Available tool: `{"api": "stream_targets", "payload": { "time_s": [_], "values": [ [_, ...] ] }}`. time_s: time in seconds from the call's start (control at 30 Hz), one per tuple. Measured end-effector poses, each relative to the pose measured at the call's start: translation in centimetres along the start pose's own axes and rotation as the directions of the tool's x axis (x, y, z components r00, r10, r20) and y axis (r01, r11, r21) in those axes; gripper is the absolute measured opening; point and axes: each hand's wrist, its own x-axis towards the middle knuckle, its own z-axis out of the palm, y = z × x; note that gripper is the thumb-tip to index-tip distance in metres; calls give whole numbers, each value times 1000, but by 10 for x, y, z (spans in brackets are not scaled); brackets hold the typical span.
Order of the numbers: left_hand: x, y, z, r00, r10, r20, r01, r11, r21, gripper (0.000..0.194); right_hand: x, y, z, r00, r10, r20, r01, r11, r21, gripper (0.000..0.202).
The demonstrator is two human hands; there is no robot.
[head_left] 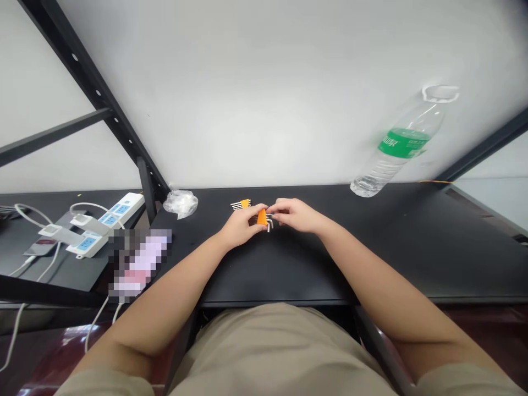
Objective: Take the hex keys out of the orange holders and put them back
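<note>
My left hand (242, 225) is closed around an orange hex key holder (262, 217), held just above the black table. Bent silver hex keys (269, 224) stick out of the holder's right side. At that side my right hand (293, 213) pinches with thumb and forefinger at the end of one hex key; the fingers partly hide it. Just behind my left hand lies a second orange holder (245, 203) with several silver hex keys pointing left.
A large clear bottle (404, 143) with a green label leans at the wall, back right. Crumpled clear plastic (180, 204) lies at the back left. On the left are a white power strip (105, 225), chargers, cables and a blurred-out phone (142, 264). A black metal frame (103, 99) rises there.
</note>
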Motion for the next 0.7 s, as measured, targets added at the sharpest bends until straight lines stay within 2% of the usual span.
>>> {"api": "stream_targets", "payload": {
  "time_s": [0.1,0.27,0.37,0.53,0.7],
  "values": [
    [0,0,0,1000,8,26,-8,1000,15,47,0,-1,1,1000,7,-2,-7,1000,14,25],
    [0,-4,-1,1000,0,-1,0,999,51,51,-2,-5,-1,999,41,-3,-40,995,94,25],
    [0,-6,0,1000,-1,10,1,999,51,52,-2,-6,-1,999,51,-1,-50,996,80,26],
    [-1,-6,1,1000,11,19,-12,996,83,53,-2,-6,1,999,34,-24,-35,998,-43,24],
    [0,-3,0,997,11,71,-17,996,83,47,-3,-17,6,987,-121,-107,95,971,-217,19]
  ]
}}
